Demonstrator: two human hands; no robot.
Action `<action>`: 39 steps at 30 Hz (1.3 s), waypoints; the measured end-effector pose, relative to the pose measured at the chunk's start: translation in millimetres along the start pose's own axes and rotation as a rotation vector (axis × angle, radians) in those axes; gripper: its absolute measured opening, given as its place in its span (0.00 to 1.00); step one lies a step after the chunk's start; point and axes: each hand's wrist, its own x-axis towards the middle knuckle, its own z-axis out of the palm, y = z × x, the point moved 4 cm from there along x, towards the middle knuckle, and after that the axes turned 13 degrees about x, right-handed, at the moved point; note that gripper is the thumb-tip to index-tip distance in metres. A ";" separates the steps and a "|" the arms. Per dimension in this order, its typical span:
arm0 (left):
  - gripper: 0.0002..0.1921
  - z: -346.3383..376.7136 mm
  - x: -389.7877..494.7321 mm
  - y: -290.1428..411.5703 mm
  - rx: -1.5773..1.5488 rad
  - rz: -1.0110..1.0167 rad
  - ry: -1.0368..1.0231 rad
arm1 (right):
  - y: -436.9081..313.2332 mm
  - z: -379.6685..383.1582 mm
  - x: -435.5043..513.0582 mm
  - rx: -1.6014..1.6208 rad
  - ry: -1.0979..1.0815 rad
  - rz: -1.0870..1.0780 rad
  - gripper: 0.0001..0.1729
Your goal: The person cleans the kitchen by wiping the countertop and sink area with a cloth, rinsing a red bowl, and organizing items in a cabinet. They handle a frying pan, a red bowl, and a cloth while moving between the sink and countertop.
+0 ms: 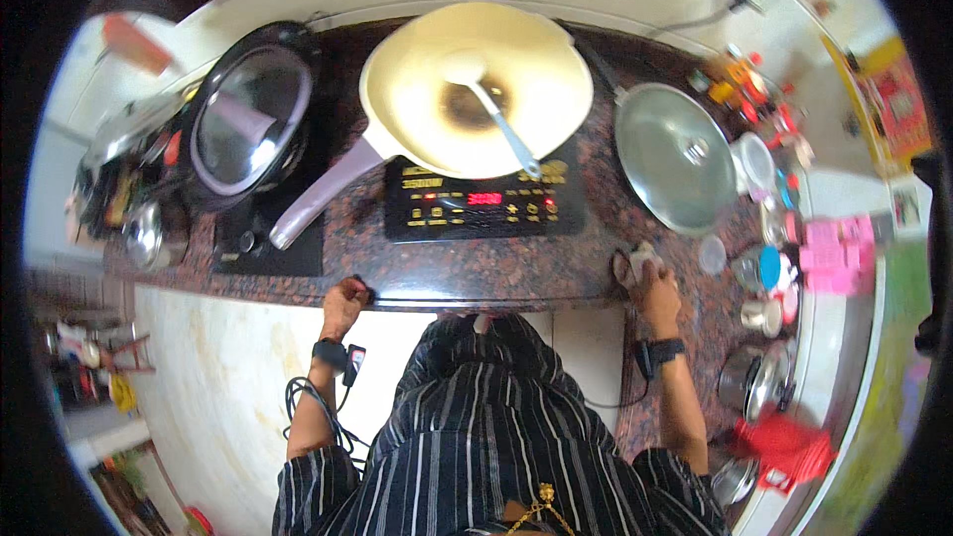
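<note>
My right hand [658, 299] grips a crumpled pale cloth with a dark edge [637, 265] on the granite counter. My left hand [345, 306] is curled at the counter's front edge; its fingertips are partly hidden by the fist, and a small dark patch shows beside them. Ahead of me a large cream wok [406, 100] with a mauve handle [327, 190] rests on a black induction cooktop [476, 216] whose red display is lit. A blue-handled ladle [506, 130] leans inside it, over a browned patch on the bottom.
On the left, a dark pan with a glass lid [257, 119] sits over a gas stove [268, 246], beside a steel pot [154, 234]. At right stand a steel wok lid [676, 156], a small clear lid [712, 254], jars [756, 268], bottles [733, 85] and a red bag [785, 447].
</note>
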 end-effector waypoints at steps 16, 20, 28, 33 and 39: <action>0.05 -36.6 -67.1 -93.0 -0.190 0.016 -0.127 | -215.7 80.6 -44.7 0.200 0.044 -0.517 0.17; 0.06 -74.2 -104.8 -168.4 -0.205 0.024 -0.082 | -348.3 107.8 -88.5 0.314 -0.018 -0.647 0.17; 0.09 -140.2 -181.3 -325.0 -0.299 -0.328 0.077 | -531.8 127.1 -90.6 0.586 0.072 -0.687 0.14; 0.08 -166.3 -155.7 -345.0 -0.443 -0.285 0.179 | -604.7 159.4 -49.8 0.247 0.111 -0.686 0.25; 0.08 -177.8 -120.9 -352.1 -0.516 -0.254 0.158 | -606.6 177.3 -54.5 0.108 0.040 -0.782 0.29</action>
